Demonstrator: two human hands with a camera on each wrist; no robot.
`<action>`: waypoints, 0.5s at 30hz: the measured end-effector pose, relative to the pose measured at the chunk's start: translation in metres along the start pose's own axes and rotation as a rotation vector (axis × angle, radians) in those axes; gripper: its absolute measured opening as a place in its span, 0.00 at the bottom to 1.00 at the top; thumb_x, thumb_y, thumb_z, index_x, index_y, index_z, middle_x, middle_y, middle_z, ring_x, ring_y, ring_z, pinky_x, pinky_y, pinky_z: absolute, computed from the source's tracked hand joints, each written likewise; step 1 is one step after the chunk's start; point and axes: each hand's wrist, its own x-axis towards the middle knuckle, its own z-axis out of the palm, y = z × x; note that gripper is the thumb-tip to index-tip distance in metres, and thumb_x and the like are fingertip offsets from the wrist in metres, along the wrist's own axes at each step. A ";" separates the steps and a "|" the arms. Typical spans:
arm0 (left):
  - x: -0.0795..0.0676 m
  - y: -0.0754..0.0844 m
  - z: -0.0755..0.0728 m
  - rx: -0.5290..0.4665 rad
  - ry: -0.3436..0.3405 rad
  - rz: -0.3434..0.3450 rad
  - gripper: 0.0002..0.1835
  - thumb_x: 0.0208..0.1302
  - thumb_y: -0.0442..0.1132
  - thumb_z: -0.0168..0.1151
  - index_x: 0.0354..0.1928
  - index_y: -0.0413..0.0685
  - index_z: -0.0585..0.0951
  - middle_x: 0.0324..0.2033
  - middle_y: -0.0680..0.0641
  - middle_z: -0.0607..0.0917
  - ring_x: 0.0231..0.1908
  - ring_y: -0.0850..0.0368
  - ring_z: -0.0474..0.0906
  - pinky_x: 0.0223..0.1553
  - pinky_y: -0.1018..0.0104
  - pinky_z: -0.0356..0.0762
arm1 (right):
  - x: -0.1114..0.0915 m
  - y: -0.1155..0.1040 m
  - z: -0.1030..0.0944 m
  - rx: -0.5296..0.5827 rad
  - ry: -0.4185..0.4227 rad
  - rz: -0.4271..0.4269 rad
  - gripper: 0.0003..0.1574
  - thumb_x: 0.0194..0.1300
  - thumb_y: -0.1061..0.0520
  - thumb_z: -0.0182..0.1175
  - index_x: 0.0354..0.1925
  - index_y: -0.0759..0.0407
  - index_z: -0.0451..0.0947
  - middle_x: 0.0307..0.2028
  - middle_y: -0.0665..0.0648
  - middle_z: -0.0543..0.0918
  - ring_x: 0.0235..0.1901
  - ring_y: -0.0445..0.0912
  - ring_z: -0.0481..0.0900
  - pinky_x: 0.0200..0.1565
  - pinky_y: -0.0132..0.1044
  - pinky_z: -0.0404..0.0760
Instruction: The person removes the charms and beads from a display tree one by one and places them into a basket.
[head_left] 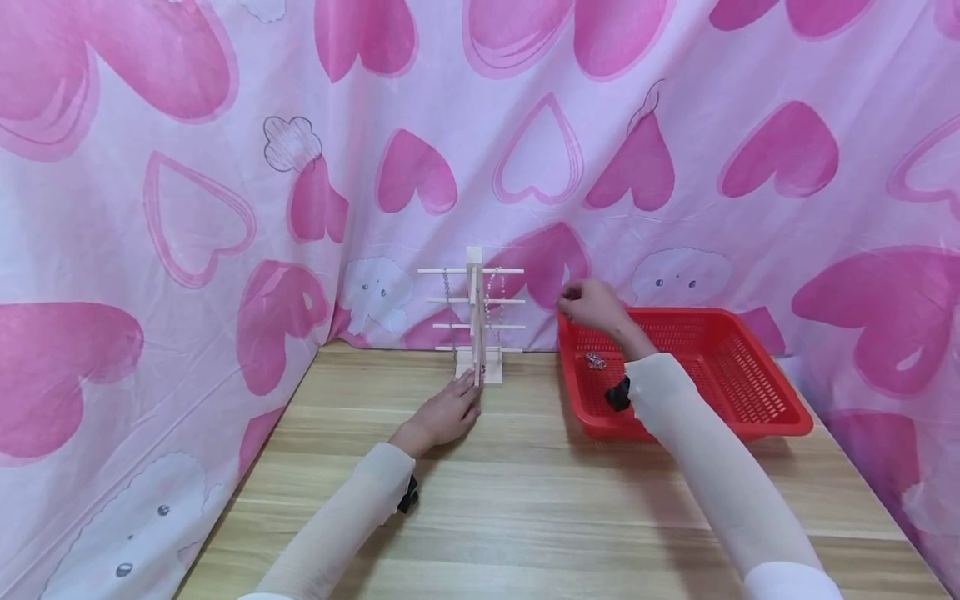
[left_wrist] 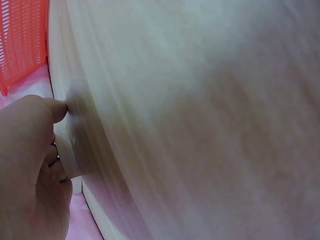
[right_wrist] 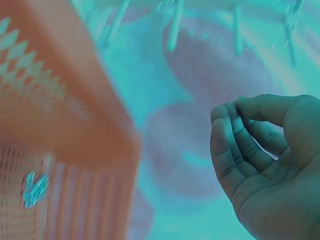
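Observation:
A pale wooden jewelry stand [head_left: 475, 257] with several horizontal pegs stands near the back of the table. From its left pegs hangs a grey beaded chain [head_left: 447, 287]; lighter beaded strands [head_left: 489, 293] hang on the right side. My left hand [head_left: 445, 412] holds the front of the stand's base, with thumb and fingers on the wood; the far side of the grip is hidden. Above the left rim of a red basket [head_left: 787, 406] is my right hand [head_left: 595, 307], its fingers loosely curled toward the thumb, nothing visible between them. A small shiny beaded chain [head_left: 596, 360] lies inside the basket.
The wood-grain table [head_left: 510, 517] runs back to a pink curtain [head_left: 420, 100] with heart prints, which hangs behind and on both sides. The red basket takes up the table's right rear part, close to the stand.

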 end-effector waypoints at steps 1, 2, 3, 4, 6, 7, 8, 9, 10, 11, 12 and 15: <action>0.000 0.000 0.000 0.003 0.001 0.000 0.31 0.86 0.47 0.47 0.82 0.38 0.62 0.83 0.37 0.58 0.84 0.42 0.52 0.85 0.47 0.54 | -0.001 -0.006 0.002 0.005 0.000 -0.015 0.14 0.75 0.60 0.60 0.50 0.69 0.86 0.41 0.66 0.89 0.38 0.51 0.87 0.38 0.31 0.86; 0.000 0.000 0.000 0.005 -0.001 -0.001 0.31 0.86 0.47 0.47 0.82 0.38 0.62 0.83 0.37 0.58 0.84 0.42 0.52 0.85 0.47 0.54 | -0.002 -0.011 0.004 0.010 -0.004 -0.029 0.14 0.75 0.60 0.60 0.50 0.69 0.86 0.41 0.66 0.89 0.38 0.52 0.87 0.38 0.32 0.87; 0.000 0.000 0.001 0.005 -0.001 -0.002 0.31 0.86 0.47 0.48 0.82 0.38 0.62 0.83 0.37 0.58 0.84 0.42 0.52 0.85 0.47 0.55 | -0.003 -0.017 0.007 0.017 -0.004 -0.042 0.14 0.75 0.59 0.61 0.50 0.68 0.86 0.41 0.65 0.89 0.38 0.52 0.87 0.39 0.33 0.87; 0.000 0.000 0.001 0.002 -0.002 -0.005 0.31 0.86 0.47 0.47 0.82 0.38 0.62 0.83 0.37 0.58 0.84 0.42 0.52 0.85 0.48 0.54 | -0.004 -0.022 0.009 0.019 -0.008 -0.053 0.13 0.76 0.58 0.61 0.50 0.67 0.86 0.41 0.65 0.89 0.39 0.53 0.88 0.39 0.34 0.88; 0.000 0.000 0.000 -0.003 -0.001 -0.009 0.31 0.86 0.47 0.48 0.82 0.38 0.62 0.83 0.37 0.58 0.84 0.42 0.52 0.85 0.48 0.54 | -0.006 -0.032 0.014 0.028 -0.007 -0.071 0.13 0.77 0.57 0.61 0.49 0.65 0.86 0.41 0.64 0.89 0.39 0.53 0.88 0.40 0.36 0.90; 0.000 0.001 0.001 -0.003 0.000 -0.010 0.31 0.86 0.47 0.48 0.82 0.38 0.62 0.83 0.37 0.58 0.84 0.42 0.52 0.85 0.48 0.54 | -0.007 -0.037 0.017 0.028 -0.004 -0.077 0.13 0.77 0.56 0.61 0.49 0.64 0.86 0.40 0.63 0.89 0.38 0.54 0.88 0.40 0.36 0.90; 0.000 0.001 0.001 -0.003 -0.002 -0.011 0.31 0.86 0.47 0.48 0.82 0.38 0.62 0.83 0.37 0.58 0.84 0.42 0.52 0.85 0.47 0.54 | -0.008 -0.041 0.020 0.033 -0.003 -0.082 0.14 0.78 0.55 0.61 0.49 0.64 0.86 0.40 0.63 0.89 0.38 0.53 0.88 0.40 0.37 0.90; 0.000 0.001 0.001 -0.001 -0.005 -0.012 0.31 0.86 0.47 0.47 0.82 0.39 0.62 0.83 0.37 0.57 0.84 0.42 0.52 0.85 0.48 0.54 | -0.008 -0.045 0.022 0.043 0.001 -0.082 0.14 0.78 0.53 0.61 0.49 0.63 0.86 0.40 0.62 0.89 0.39 0.55 0.88 0.40 0.37 0.91; 0.000 0.001 0.001 0.002 -0.006 -0.012 0.31 0.86 0.47 0.47 0.82 0.39 0.62 0.83 0.37 0.57 0.84 0.43 0.52 0.85 0.48 0.53 | -0.009 -0.049 0.025 0.052 0.006 -0.083 0.15 0.78 0.53 0.61 0.50 0.63 0.86 0.40 0.63 0.89 0.39 0.56 0.88 0.40 0.37 0.90; 0.000 0.001 0.001 0.002 -0.004 -0.011 0.31 0.86 0.47 0.48 0.82 0.39 0.62 0.83 0.37 0.57 0.84 0.42 0.52 0.85 0.47 0.54 | -0.009 -0.053 0.027 0.064 0.015 -0.087 0.15 0.79 0.52 0.61 0.49 0.63 0.86 0.39 0.63 0.89 0.39 0.57 0.88 0.39 0.37 0.90; 0.000 0.001 0.001 0.002 -0.005 -0.011 0.31 0.86 0.47 0.48 0.82 0.39 0.62 0.83 0.37 0.57 0.84 0.42 0.52 0.85 0.47 0.54 | -0.010 -0.056 0.030 0.074 0.024 -0.089 0.16 0.79 0.52 0.61 0.49 0.63 0.86 0.39 0.63 0.89 0.39 0.58 0.88 0.39 0.38 0.90; 0.000 0.001 0.001 0.001 0.000 -0.010 0.31 0.86 0.47 0.48 0.82 0.39 0.63 0.83 0.37 0.58 0.84 0.42 0.53 0.85 0.47 0.53 | -0.011 -0.065 0.037 0.117 0.047 -0.089 0.17 0.79 0.52 0.61 0.52 0.63 0.87 0.41 0.64 0.90 0.41 0.59 0.88 0.40 0.39 0.91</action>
